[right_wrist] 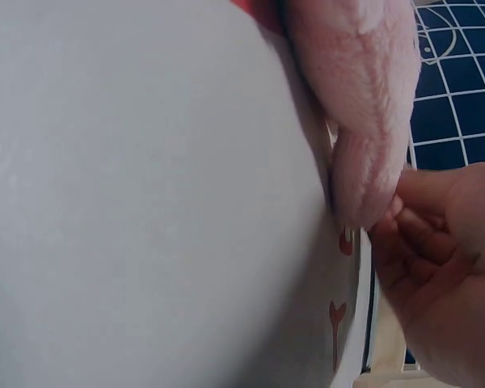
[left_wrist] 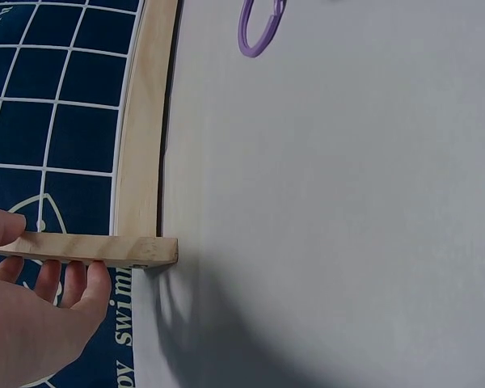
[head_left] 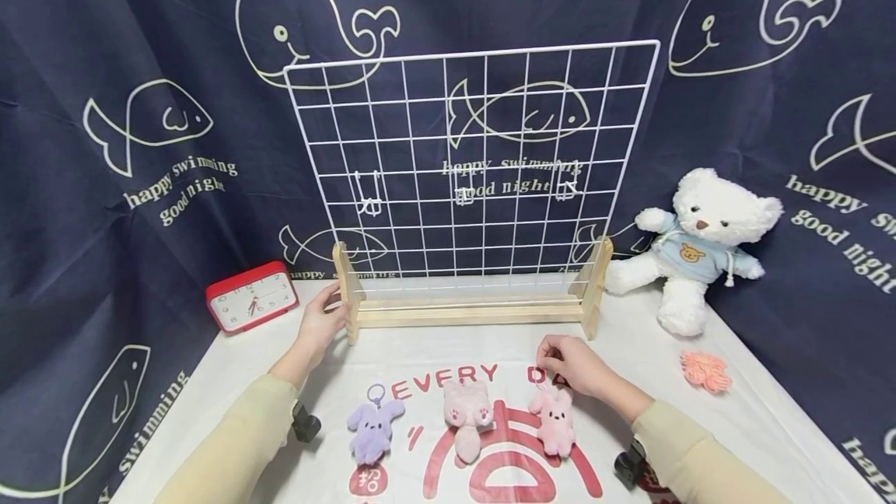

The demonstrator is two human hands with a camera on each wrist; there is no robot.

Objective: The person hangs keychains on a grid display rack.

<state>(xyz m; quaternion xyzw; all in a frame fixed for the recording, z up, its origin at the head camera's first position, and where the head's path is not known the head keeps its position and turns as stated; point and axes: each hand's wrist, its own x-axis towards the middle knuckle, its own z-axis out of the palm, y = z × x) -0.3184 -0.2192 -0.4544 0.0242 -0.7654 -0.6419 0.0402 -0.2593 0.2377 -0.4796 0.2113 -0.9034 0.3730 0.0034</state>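
My left hand [head_left: 325,321] grips the left wooden foot [head_left: 345,294] of a white wire grid rack [head_left: 486,134]; in the left wrist view the thumb lies on one side of the wooden foot [left_wrist: 97,248] and the fingers [left_wrist: 73,283] on the other. A pink bunny plush [head_left: 555,422] lies at front right, and my right hand [head_left: 577,365] pinches at its top end, curled fingertips by the ear in the right wrist view, where the pink plush [right_wrist: 360,89] shows close up. Whatever ring it has is hidden. A pink-white plush [head_left: 467,411] and a purple bunny [head_left: 371,432] lie beside it.
Three white hooks, at left [head_left: 371,206], middle [head_left: 464,195] and right [head_left: 566,190], hang on the grid. A red clock [head_left: 252,298] stands left; a white teddy bear [head_left: 689,251] sits right, behind a coral fluffy item [head_left: 705,372].
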